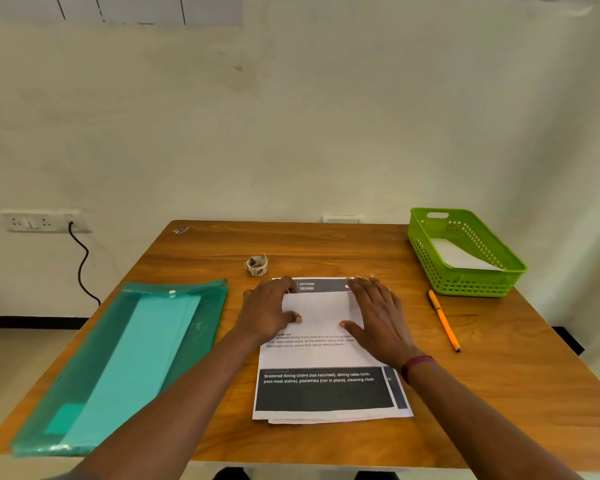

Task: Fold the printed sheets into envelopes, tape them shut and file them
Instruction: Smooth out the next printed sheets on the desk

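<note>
Both hands lay flat and open, the left hand [271,306] and the right hand [378,315] pressing the two sides of the folded paper [321,311], probably to keep its fold down. The paper sat between their thumbs on the pile of sheets [323,389]. The tape [257,265] lay just past the left fingertips, handy for sticking it shut; the basket [465,287] stood beyond the right hand.

Single head-worn wide-angle view, pitched forward and down.

The camera sits above the near edge of the brown wood-grain counter [516,341], facing the pale plaster wall [291,116] behind it. The wall fills the upper half of the frame and most of the counter top the lower, with the left hand [271,306] and right hand [378,317] close below, at centre.
</note>
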Tool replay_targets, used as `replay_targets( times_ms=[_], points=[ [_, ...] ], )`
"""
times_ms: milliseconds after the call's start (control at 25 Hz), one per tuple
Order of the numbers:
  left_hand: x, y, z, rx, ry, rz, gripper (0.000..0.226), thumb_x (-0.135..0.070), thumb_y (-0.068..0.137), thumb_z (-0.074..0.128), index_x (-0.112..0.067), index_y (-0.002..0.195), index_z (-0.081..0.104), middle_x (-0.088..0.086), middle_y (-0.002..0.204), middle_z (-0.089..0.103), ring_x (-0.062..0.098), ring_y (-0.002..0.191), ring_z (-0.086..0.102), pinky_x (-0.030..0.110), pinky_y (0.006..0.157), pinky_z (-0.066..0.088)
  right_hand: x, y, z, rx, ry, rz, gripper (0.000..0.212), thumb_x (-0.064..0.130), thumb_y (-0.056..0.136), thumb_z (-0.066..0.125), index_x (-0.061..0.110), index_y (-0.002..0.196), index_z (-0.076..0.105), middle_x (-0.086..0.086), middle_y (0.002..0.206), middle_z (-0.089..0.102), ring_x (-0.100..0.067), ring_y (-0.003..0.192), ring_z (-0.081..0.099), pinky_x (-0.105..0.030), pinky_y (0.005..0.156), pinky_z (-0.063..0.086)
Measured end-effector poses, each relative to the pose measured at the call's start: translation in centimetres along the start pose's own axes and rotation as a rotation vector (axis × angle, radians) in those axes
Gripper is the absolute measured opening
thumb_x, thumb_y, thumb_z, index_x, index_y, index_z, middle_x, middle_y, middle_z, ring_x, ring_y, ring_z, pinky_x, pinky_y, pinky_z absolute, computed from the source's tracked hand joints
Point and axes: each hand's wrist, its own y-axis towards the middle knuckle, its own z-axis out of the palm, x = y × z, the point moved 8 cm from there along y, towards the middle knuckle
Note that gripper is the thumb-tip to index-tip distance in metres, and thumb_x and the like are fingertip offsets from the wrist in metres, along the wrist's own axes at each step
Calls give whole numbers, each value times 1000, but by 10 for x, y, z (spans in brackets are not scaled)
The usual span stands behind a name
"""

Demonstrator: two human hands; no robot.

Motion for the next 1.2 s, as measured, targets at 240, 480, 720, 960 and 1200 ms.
replay_targets(
  times_ms=[240,480,720,960,1200],
  points=[
    [-8,-8,-14,-118,-79,53,13,-30,80,79,-24,88,71,-7,92,74,11,80,64,39,81,53,7,10,-22,-87,-56,-97,37,25,84,74,22,120,66,-2,108,65,-27,108,55,-44,97,39],
    [-12,-25,5,-60,105,107,13,-25,85,68,-27,89,56,-2,93,72,19,77,63,27,66,45,14,-2,-5,16,1,-112,26,8,86,64,18,109,70,-3,109,64,-25,95,61,-34,73,51],
    [3,-48,46,50,174,93,29,-35,95,51,-27,122,47,2,138,57,18,115,58,26,84,49,5,-24,33,200,-17,-68,48,20,98,42,18,145,39,-8,156,35,-24,138,40,-33,111,35],
    [9,-48,68,239,301,87,74,-66,95,14,-26,157,9,-4,164,4,14,151,3,36,121,7,7,-33,51,352,-97,-85,77,65,96,14,18,156,3,-4,163,-3,-18,150,-3,-34,121,2],
    [2,-48,78,301,441,120,63,-51,101,11,-23,157,0,0,165,-4,20,151,-5,48,122,4,33,-32,62,393,-82,-104,85,73,88,-1,20,153,-11,-4,160,-18,-19,147,-19,-37,118,-12]
  ],
)
